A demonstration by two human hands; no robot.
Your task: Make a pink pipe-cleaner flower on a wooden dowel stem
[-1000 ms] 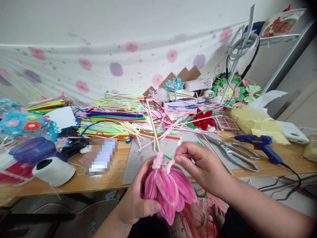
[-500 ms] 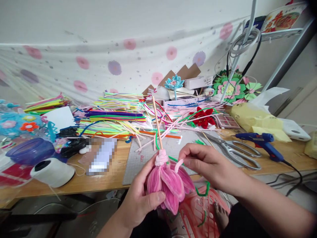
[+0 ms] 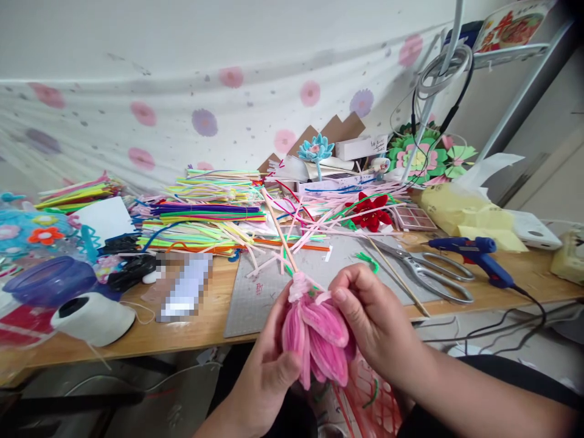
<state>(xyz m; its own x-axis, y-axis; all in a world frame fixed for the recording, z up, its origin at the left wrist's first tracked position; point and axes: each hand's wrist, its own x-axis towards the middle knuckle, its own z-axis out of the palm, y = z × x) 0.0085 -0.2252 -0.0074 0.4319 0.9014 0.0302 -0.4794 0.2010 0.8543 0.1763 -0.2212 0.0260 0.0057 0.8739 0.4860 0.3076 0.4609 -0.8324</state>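
A pink pipe-cleaner flower [image 3: 317, 340] hangs head down on a thin wooden stick [image 3: 277, 230] that slants up and to the left. My left hand [image 3: 267, 371] grips the petals from the left and below. My right hand [image 3: 371, 319] is closed on the flower's right side, thumb and fingers pinching a loose pink pipe-cleaner end [image 3: 325, 297] next to the wrapped neck where the petals meet the stick. Both hands are just in front of the table's front edge.
A grey cutting mat [image 3: 269, 286] lies on the wooden table [image 3: 201, 328] behind the flower. Heaps of coloured pipe cleaners [image 3: 214, 213] fill the middle. Scissors [image 3: 429, 271], a blue glue gun [image 3: 474, 252], a white thread spool [image 3: 93, 316] and a purple bowl [image 3: 50, 280] lie around.
The stick has tilted back toward the left. My right hand has moved in against the flower, bringing the loose pink end close to the neck. The flower sits slightly lower.
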